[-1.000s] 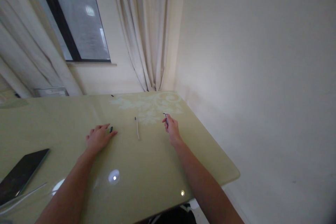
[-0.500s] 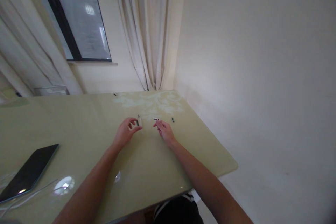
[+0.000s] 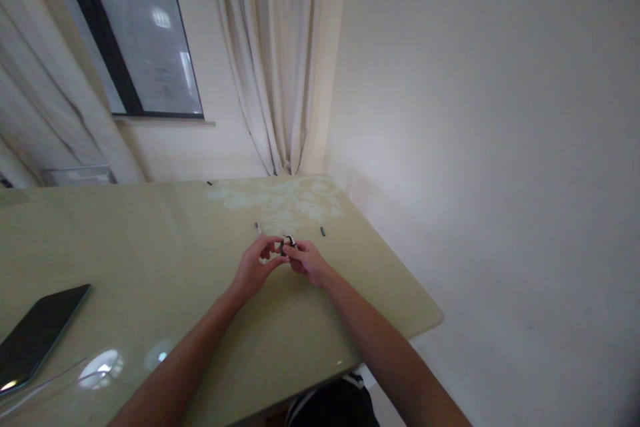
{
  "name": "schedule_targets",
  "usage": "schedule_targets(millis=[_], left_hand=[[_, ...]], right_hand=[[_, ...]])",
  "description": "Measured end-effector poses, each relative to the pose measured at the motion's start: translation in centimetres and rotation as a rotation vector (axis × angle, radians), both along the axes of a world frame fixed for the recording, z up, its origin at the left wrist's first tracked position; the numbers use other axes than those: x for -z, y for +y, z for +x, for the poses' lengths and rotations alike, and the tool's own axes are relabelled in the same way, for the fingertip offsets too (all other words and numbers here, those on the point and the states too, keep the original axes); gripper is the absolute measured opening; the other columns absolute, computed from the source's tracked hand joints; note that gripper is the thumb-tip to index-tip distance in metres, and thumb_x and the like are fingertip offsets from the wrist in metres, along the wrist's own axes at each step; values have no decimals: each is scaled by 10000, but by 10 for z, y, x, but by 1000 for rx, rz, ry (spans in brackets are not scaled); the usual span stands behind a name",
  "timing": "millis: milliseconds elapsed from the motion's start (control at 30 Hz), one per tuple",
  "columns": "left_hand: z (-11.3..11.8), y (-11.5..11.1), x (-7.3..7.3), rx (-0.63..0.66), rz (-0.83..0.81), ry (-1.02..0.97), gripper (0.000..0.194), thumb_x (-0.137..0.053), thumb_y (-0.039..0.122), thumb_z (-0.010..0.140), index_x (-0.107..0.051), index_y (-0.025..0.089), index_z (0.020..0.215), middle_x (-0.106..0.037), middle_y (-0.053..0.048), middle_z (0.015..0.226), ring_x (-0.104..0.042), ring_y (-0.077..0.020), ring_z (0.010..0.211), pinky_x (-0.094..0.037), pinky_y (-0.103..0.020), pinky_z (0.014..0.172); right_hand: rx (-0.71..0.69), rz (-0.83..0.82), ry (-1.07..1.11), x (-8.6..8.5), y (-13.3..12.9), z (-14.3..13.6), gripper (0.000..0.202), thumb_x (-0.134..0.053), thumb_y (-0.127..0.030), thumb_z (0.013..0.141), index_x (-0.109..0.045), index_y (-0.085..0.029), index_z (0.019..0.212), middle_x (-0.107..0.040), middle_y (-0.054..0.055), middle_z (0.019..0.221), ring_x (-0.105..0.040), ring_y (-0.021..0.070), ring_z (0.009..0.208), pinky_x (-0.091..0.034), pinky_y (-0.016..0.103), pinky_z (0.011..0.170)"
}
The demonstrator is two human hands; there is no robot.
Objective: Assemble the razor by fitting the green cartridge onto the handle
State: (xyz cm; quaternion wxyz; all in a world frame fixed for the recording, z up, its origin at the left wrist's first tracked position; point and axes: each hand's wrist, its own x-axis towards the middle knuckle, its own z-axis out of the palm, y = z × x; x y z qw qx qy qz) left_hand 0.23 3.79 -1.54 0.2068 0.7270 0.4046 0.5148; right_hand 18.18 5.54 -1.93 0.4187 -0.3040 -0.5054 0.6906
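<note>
Over the table, my left hand and my right hand meet at the fingertips. Between my left thumb and fingers is a small dark piece. My right hand pinches a small black-and-white piece, which touches or nearly touches the dark one. Both are too small to name exactly, and fingers partly cover them. Just beyond my left hand lies a thin white stick-like thing with a dark end. A short dark piece rests on the table to the right of my right hand.
Another tiny dark piece lies near the far edge of the glossy table. A black tablet is at the left, with a pale cable near it. The wall stands along the right, curtains behind.
My hands have come together, the left moving right with its dark piece up to the black-and-white piece in my right hand. The view has shifted slightly to the right.
</note>
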Motion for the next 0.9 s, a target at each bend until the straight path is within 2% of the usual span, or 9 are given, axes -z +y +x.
schedule_targets(millis=[133, 333, 567, 733, 900], left_hand=[[-3, 1, 1, 27, -6, 6, 435, -797, 461, 840, -693, 232, 1195, -587, 23, 822, -501, -128, 657, -457, -258, 647], [-4, 2, 0, 62, 42, -9, 358, -764, 419, 886, -721, 256, 1202, -586, 25, 815, -507, -120, 651, -455, -243, 629], [-3, -1, -2, 71, -20, -39, 377, -790, 375, 858, -711, 247, 1204, -589, 28, 827, -506, -110, 644, -454, -237, 625], [-5, 0, -6, 90, -174, -129, 563, -828, 413, 810, -653, 239, 1316, -581, 30, 833, -506, -105, 640, -433, -230, 604], [-6, 1, -9, 156, -312, -235, 607, -853, 440, 778, -660, 239, 1317, -573, 25, 847, -510, -111, 673, -414, -236, 627]], right_hand=[[9, 7, 28, 1, 1, 0, 452, -843, -572, 714, -674, -167, 823, -400, -102, 528, -222, 50, 432, -111, 259, 442], [25, -4, 67, -2, 1, 0, 459, -882, -550, 675, -697, -159, 829, -376, -113, 496, -225, 46, 419, -97, 256, 431], [30, 16, 68, 0, 1, -1, 446, -868, -560, 698, -691, -167, 812, -380, -102, 513, -225, 52, 427, -110, 252, 428], [171, 179, -42, -3, -1, -3, 410, -846, -531, 745, -719, -159, 864, -400, -85, 549, -272, 70, 481, -173, 243, 465], [252, 352, -141, -4, -1, -4, 396, -788, -546, 811, -721, -162, 878, -480, -50, 622, -366, 101, 557, -277, 243, 523]])
